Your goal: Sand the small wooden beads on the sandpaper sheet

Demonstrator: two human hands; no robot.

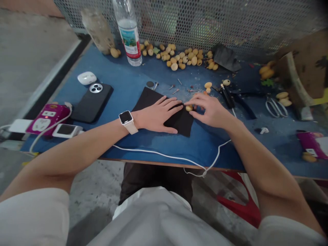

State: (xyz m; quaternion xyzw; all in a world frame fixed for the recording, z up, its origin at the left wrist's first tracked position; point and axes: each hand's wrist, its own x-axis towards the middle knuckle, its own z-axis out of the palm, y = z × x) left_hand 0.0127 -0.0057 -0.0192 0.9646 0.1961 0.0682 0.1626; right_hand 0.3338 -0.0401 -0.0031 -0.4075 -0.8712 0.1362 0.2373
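Observation:
My left hand (162,113) lies flat with its fingers stretched out, pressing on a black sheet (186,126) that looks like sandpaper. At the sheet's right edge, my right hand (208,108) is closed in a loose pinch around a small tan, nut-like piece (189,108). The piece rests against the sheet, partly hidden by the fingers. Beyond the hands lie small rotary tool bits (175,91) and a dark round disc (150,83). Another tan piece (208,85), pale on top, sits just past my right hand.
Several tan pieces (194,60) line the back by a water bottle (130,42) and a mesh panel (179,20). A phone (92,104) and purple power strip (47,118) lie left. Right are a pen-like rotary tool (227,96), pliers (244,105) and scissors (276,107). A white cable (159,152) crosses in front.

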